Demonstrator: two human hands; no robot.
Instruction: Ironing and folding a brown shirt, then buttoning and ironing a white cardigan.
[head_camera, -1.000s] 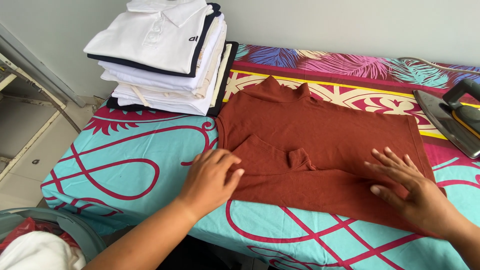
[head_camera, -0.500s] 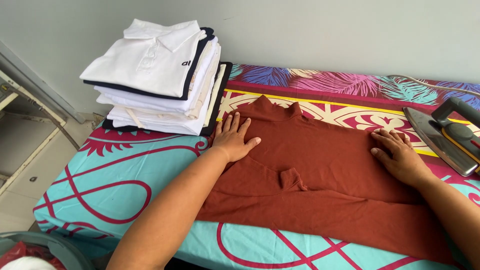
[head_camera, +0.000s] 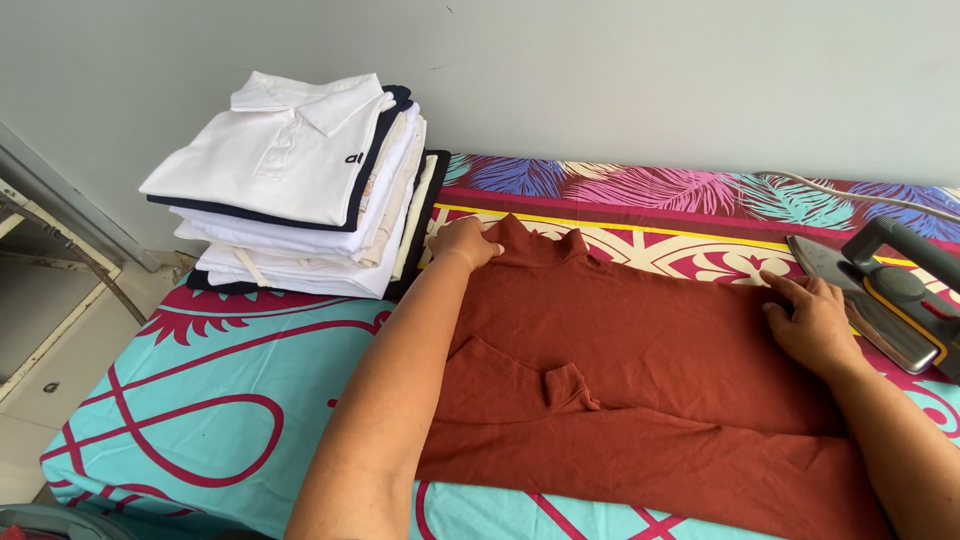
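A rust-brown shirt (head_camera: 640, 370) lies flat and partly folded on a table covered by a patterned cloth (head_camera: 200, 400). My left hand (head_camera: 465, 242) pinches the shirt's far left corner, close to the collar. My right hand (head_camera: 815, 320) rests on the shirt's far right edge, fingers curled over the fabric. A sleeve is folded across the middle of the shirt.
A stack of folded white and dark shirts (head_camera: 300, 185) stands at the back left, a white polo on top. An iron (head_camera: 885, 295) lies at the right, just beyond my right hand, its cord trailing along the wall. The floor drops away at the left.
Both hands have slid from the near part of the shirt up to its far edge. The left went to the corner by the collar, the right to the edge near the iron.
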